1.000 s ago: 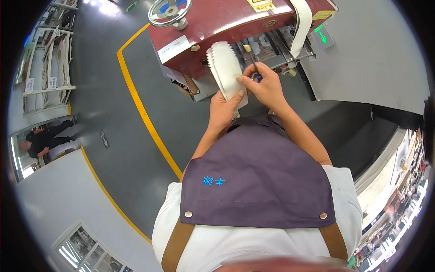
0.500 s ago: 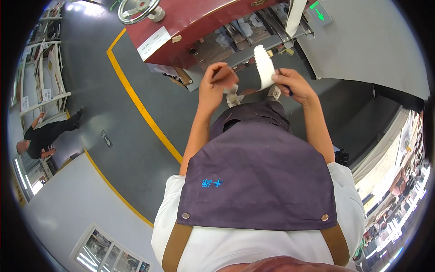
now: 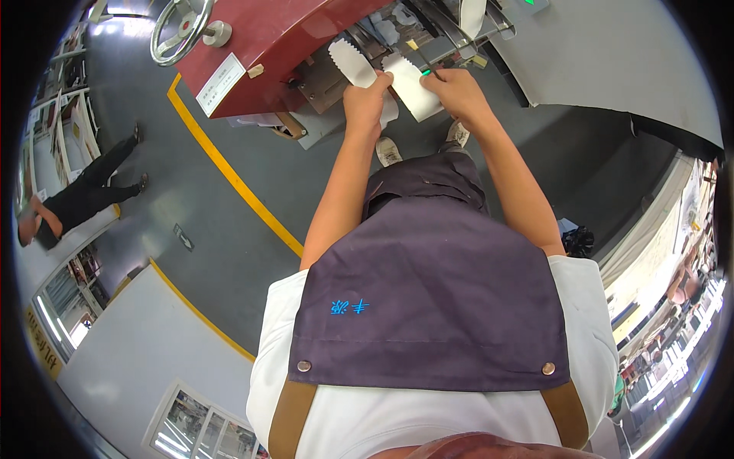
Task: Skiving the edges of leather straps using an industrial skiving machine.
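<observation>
Reaching forward with both bare arms, we hold two white pieces up in front of the red machine. Our left hand is raised with the forearm running almost straight up from the elbow, wrist slightly bent, fingers curled; its grip is pinched on the lower end of the left piece, a narrow white strip with a scalloped edge that rises up and to the left toward the machine's dark working area. Our right hand comes in from the right, forearm angled inward, knuckles up; its grip is closed on the upper right edge of the right piece, a wider white sheet with a wavy top edge that hangs between the two hands. The two pieces lie just beside each other; whether they touch we cannot tell. Both hands sit close together, above our purple apron and our shoes on the grey floor. A handwheel sits at the machine's left end. A yellow line crosses the floor. Far left, another person in dark clothes stands well apart from us.
</observation>
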Action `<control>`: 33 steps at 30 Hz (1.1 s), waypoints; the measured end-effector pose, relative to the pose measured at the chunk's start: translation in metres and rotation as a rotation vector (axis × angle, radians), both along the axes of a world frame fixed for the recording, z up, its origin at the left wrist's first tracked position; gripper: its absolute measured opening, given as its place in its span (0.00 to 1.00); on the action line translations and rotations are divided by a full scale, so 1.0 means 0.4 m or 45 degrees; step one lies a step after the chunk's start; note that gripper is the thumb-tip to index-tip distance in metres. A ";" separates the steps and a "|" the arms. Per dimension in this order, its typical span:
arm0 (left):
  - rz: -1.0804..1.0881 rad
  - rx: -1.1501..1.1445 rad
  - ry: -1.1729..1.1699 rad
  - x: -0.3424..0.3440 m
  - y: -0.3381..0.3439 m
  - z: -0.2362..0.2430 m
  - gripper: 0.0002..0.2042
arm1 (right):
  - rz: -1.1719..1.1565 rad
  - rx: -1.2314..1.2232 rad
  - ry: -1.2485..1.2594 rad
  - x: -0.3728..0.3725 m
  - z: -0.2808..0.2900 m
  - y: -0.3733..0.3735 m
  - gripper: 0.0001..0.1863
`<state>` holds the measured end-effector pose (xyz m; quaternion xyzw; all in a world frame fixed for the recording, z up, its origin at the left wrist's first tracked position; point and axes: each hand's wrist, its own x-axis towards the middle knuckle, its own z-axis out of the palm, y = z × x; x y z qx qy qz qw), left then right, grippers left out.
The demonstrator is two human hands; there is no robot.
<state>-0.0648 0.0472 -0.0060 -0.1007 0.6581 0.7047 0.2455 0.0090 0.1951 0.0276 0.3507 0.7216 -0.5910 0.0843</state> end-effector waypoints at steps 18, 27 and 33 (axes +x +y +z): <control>-0.038 -0.186 0.094 -0.022 -0.007 0.030 0.14 | 0.134 0.735 0.190 -0.124 -0.087 -0.045 0.18; 0.024 -0.147 0.081 0.009 0.006 0.001 0.11 | 0.251 0.517 0.181 -0.111 -0.092 -0.027 0.22; -0.083 -0.123 0.020 -0.012 -0.014 0.011 0.11 | 0.306 0.526 0.116 -0.105 -0.094 -0.026 0.23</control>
